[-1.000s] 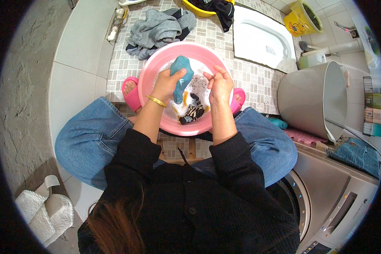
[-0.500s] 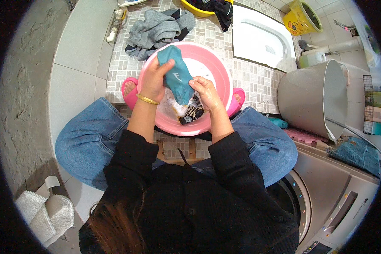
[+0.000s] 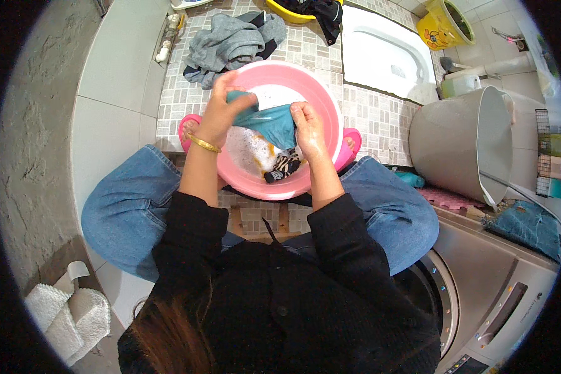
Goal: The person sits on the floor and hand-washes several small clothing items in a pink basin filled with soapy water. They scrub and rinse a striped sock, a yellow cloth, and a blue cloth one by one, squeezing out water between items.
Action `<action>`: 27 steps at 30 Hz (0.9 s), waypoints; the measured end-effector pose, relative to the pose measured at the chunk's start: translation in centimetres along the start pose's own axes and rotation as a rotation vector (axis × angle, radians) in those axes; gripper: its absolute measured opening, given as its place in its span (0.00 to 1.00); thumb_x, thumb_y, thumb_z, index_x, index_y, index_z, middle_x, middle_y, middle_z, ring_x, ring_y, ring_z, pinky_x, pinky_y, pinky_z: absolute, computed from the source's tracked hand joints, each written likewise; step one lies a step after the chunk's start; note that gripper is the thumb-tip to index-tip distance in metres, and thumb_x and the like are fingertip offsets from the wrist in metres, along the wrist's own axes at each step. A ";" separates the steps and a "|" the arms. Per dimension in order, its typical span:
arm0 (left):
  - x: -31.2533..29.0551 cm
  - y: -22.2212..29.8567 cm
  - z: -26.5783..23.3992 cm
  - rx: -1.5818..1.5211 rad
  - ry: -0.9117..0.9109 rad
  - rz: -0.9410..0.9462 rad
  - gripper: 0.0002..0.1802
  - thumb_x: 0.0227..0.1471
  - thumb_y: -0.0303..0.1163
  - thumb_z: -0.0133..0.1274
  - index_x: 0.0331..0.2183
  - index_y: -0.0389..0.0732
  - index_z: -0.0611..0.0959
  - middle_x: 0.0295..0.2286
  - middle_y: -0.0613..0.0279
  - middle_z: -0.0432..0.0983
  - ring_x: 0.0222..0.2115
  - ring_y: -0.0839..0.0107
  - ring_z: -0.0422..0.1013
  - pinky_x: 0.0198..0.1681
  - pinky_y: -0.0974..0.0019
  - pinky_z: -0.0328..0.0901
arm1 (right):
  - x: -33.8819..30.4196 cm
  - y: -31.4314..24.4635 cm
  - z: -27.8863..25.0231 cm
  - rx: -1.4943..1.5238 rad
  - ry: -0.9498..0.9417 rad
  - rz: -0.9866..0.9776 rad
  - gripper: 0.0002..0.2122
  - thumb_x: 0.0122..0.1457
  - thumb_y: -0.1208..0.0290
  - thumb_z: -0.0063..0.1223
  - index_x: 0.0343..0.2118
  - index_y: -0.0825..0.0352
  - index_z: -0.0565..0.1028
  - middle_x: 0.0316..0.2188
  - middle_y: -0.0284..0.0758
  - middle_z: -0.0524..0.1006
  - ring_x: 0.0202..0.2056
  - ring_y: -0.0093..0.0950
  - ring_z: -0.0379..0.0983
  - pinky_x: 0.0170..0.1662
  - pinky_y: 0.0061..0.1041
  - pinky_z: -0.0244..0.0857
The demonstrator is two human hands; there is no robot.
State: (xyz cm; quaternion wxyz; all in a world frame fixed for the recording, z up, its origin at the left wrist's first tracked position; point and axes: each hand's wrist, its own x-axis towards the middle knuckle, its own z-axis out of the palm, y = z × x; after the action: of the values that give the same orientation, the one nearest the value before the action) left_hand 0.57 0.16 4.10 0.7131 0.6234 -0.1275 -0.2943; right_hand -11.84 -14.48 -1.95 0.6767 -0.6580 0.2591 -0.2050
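A wet teal sock-like cloth (image 3: pixel 273 124) is stretched sideways over a pink basin (image 3: pixel 325 93). My left hand (image 3: pixel 221 112), with a gold bangle on the wrist, is closed on its left end; the fingers are slightly blurred. At the cloth's right end, my right hand (image 3: pixel 308 132) pinches the upper corner between thumb and fingers. Below the cloth, a black-and-cream striped sock (image 3: pixel 285 167) lies in the sudsy water (image 3: pixel 246 146) near the basin's front wall. Part of the water is hidden behind the cloth and my hands.
Grey clothes (image 3: pixel 227 43) lie heaped on the tiles behind the basin. Beyond are a yellow basin (image 3: pixel 293 15) with dark clothes and a white squat toilet (image 3: pixel 389 56). A large grey bucket (image 3: pixel 449 140) stands at right, above a washing machine (image 3: pixel 480 280). Pink slippers (image 3: pixel 351 144) flank the basin.
The teal cloth has gone from hanging nearly upright to being pulled out sideways. My left hand has moved a little left, and my right hand now grips a higher spot.
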 end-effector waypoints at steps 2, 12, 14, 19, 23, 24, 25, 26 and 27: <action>-0.7 -0.1 0.6 0.262 -0.133 0.010 0.31 0.38 0.33 0.62 0.46 0.38 0.69 0.32 0.62 0.68 0.34 0.72 0.66 0.39 0.71 0.62 | 0.0 -0.8 0.3 -0.071 -0.043 -0.046 0.10 0.58 0.65 0.47 0.30 0.67 0.72 0.22 0.25 0.70 0.26 0.15 0.62 0.30 0.17 0.59; -0.7 -1.7 1.5 0.100 -0.144 -0.108 0.06 0.46 0.30 0.55 0.28 0.37 0.78 0.24 0.69 0.72 0.26 0.81 0.66 0.31 0.76 0.62 | -0.1 -1.6 -1.0 0.133 -0.342 0.256 0.08 0.55 0.69 0.51 0.34 0.68 0.71 0.28 0.28 0.72 0.29 0.17 0.67 0.36 0.18 0.62; -0.6 -1.8 1.3 0.013 -0.095 -0.142 0.06 0.47 0.30 0.54 0.28 0.38 0.77 0.24 0.69 0.71 0.25 0.81 0.66 0.31 0.75 0.62 | -0.3 -1.0 -1.5 0.243 -0.415 0.323 0.10 0.52 0.72 0.53 0.37 0.68 0.70 0.30 0.29 0.73 0.32 0.19 0.69 0.38 0.19 0.63; 0.1 -3.9 0.4 -0.114 0.114 -0.112 0.05 0.49 0.30 0.51 0.29 0.40 0.75 0.23 0.70 0.70 0.24 0.80 0.64 0.29 0.74 0.60 | -0.8 1.1 -1.7 0.272 -0.629 0.426 0.18 0.47 0.80 0.56 0.43 0.69 0.67 0.33 0.32 0.75 0.36 0.21 0.71 0.42 0.21 0.64; 0.6 -4.6 -0.1 0.082 0.287 -0.032 0.07 0.50 0.32 0.51 0.28 0.38 0.74 0.23 0.68 0.69 0.24 0.79 0.63 0.29 0.73 0.60 | -0.9 1.6 -1.6 0.282 -0.507 0.498 0.13 0.49 0.80 0.52 0.40 0.69 0.70 0.32 0.32 0.74 0.33 0.21 0.71 0.40 0.20 0.65; 0.6 -4.5 -0.1 0.163 0.331 -0.008 0.08 0.50 0.32 0.50 0.28 0.38 0.74 0.22 0.68 0.68 0.24 0.78 0.63 0.29 0.73 0.60 | -0.7 1.9 -1.8 0.279 -0.458 0.513 0.12 0.50 0.79 0.51 0.39 0.69 0.70 0.31 0.32 0.74 0.32 0.21 0.71 0.39 0.20 0.65; 0.6 -4.5 -0.1 0.187 0.348 -0.006 0.08 0.50 0.33 0.50 0.28 0.37 0.74 0.23 0.67 0.68 0.24 0.78 0.63 0.29 0.72 0.60 | -0.7 2.4 -1.8 0.280 -0.413 0.481 0.09 0.52 0.77 0.50 0.37 0.68 0.71 0.31 0.32 0.74 0.32 0.21 0.70 0.39 0.20 0.65; 0.7 -4.7 -0.2 0.212 0.368 -0.002 0.09 0.49 0.33 0.50 0.28 0.36 0.74 0.23 0.66 0.69 0.24 0.77 0.63 0.29 0.72 0.60 | -0.6 2.4 -1.5 0.264 -0.380 0.459 0.09 0.52 0.76 0.50 0.37 0.68 0.71 0.30 0.32 0.73 0.33 0.21 0.70 0.38 0.20 0.65; 0.8 -4.8 -0.2 0.236 0.388 0.001 0.10 0.49 0.34 0.50 0.28 0.35 0.74 0.23 0.66 0.69 0.24 0.77 0.63 0.29 0.71 0.60 | -0.7 2.3 -1.3 0.248 -0.347 0.437 0.09 0.52 0.76 0.50 0.37 0.68 0.71 0.30 0.32 0.73 0.33 0.21 0.70 0.38 0.20 0.65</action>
State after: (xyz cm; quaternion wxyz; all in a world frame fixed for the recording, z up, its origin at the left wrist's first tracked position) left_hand 0.08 -0.35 -0.74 0.6466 0.7473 -0.0220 -0.1516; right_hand -13.31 -14.92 -4.19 0.8140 -0.5243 0.2480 0.0306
